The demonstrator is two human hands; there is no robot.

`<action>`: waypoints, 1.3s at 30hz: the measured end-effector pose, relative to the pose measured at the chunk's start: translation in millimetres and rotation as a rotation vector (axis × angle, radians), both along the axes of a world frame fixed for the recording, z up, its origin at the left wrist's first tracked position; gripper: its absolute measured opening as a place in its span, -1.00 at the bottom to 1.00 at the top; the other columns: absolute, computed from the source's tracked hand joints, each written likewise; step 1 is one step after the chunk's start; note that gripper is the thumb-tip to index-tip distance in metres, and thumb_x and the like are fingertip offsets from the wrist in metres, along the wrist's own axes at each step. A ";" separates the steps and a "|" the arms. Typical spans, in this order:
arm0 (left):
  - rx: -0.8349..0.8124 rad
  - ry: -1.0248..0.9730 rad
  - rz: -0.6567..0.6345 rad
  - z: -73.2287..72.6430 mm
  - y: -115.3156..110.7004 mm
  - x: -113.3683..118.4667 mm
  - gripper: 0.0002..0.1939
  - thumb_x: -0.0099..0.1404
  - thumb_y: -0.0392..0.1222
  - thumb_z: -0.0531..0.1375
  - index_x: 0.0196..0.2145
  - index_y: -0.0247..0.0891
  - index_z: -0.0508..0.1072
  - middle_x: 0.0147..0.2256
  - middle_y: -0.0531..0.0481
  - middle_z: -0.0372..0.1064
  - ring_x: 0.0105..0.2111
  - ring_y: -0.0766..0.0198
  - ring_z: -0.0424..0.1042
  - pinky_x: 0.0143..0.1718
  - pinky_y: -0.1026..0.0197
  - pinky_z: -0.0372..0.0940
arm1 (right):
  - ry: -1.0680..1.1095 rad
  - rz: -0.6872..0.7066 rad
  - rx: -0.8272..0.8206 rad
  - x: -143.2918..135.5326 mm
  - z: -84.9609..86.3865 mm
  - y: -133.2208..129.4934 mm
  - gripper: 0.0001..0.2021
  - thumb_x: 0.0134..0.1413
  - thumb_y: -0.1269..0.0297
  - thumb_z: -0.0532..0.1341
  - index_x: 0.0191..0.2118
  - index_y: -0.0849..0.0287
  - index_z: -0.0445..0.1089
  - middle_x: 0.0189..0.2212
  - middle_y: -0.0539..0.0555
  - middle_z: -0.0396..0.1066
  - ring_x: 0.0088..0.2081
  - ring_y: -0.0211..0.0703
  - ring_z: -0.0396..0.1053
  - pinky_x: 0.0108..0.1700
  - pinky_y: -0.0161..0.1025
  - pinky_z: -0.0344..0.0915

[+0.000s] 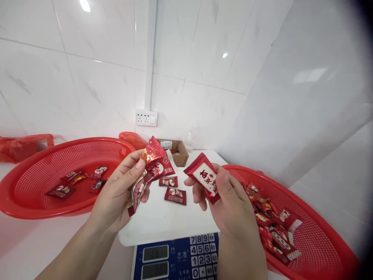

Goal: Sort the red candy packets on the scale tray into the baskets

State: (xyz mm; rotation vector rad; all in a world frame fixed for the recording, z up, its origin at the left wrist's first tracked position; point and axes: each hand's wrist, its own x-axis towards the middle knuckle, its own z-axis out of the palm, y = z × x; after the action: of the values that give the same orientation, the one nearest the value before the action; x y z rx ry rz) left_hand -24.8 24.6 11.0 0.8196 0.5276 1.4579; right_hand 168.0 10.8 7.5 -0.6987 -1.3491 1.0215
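Note:
Several red candy packets (159, 163) are bunched in my left hand (116, 186), its thumb pressed over them. My right hand (230, 198) pinches a red candy packet (205, 177) with a cream label and dark lettering; a bit of red wrapper shows below it. Both hands hang above the white pan (163, 223) of a weighing scale. Two dark red packets lie flat on the pan between the hands, the nearer packet (175, 196) and the farther packet (168, 181). In front of the pan is the scale's blue keypad panel (180, 258), partly covered by my right forearm.
A red perforated basket (26, 179) with several packets stands on the left. Another red basket (320, 237) on the right holds more packets. Behind the scale sit a cardboard box (182, 155) and a red plastic bag (131, 139). A tiled wall with a socket (146, 118) rises behind.

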 end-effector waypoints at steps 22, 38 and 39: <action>0.049 0.014 0.001 2.5 1.2 -1.6 -0.87 0.14 -0.25 0.36 -0.31 -0.21 0.53 -0.56 0.14 0.37 -0.73 0.50 0.25 -0.77 0.47 0.28 | -1.442 -0.047 -0.087 -13.4 -20.8 34.0 -0.83 0.18 0.30 0.11 -0.36 0.18 0.42 -0.37 0.15 0.53 -0.34 0.00 0.41 -0.37 -0.22 0.05; 0.059 -0.036 -0.055 2.6 -0.1 0.9 -0.83 0.17 -0.30 0.34 -0.26 -0.26 0.47 -0.61 0.19 0.31 -0.75 0.49 0.27 -0.74 0.46 0.31 | -1.307 0.251 0.122 -18.1 -23.1 26.8 -0.78 0.12 0.46 0.17 -0.15 0.16 0.49 -0.16 0.08 0.50 -0.14 -0.09 0.42 -0.09 -0.22 0.27; 0.064 -0.040 -0.060 2.4 -0.1 0.8 -0.82 0.16 -0.30 0.35 -0.26 -0.26 0.47 -0.61 0.19 0.32 -0.75 0.49 0.26 -0.74 0.46 0.31 | -1.287 0.274 0.155 -18.8 -24.1 26.7 -0.73 0.11 0.50 0.15 -0.11 0.16 0.49 -0.09 0.09 0.48 -0.08 -0.08 0.41 -0.02 -0.20 0.26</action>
State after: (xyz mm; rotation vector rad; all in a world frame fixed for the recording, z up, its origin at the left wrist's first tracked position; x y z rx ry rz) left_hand -24.0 24.5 13.4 0.8483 0.4246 1.4397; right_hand 149.2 37.5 -16.6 -1.1388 -2.6504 0.6023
